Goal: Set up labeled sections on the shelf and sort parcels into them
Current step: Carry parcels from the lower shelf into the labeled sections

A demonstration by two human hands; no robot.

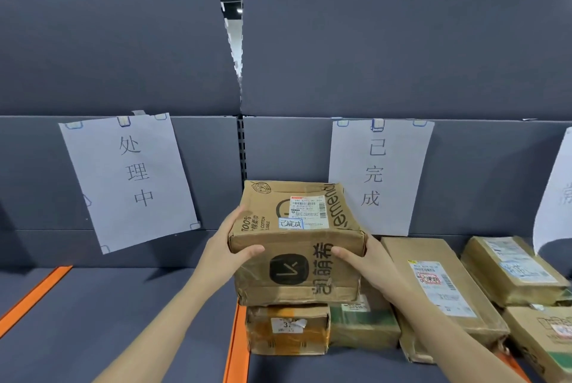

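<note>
A brown cardboard parcel (297, 243) with a white shipping label and a small handwritten sticker rests on top of two smaller boxes in the middle section of the shelf. My left hand (229, 243) grips its left front corner, thumb on the front face. My right hand (362, 258) grips its right front corner. Behind it a paper sign "已完成" (379, 175) is taped to the grey back panel. Another paper sign, "处理中" (130, 178), hangs over the left section.
Under the held parcel sit a small taped box (288, 330) and a green-taped box (365, 327). To the right lie a long flat parcel (439, 293) and several more boxes. Orange dividers (236, 348) split the grey shelf (123, 314). A third sign (557, 190) shows at the right edge.
</note>
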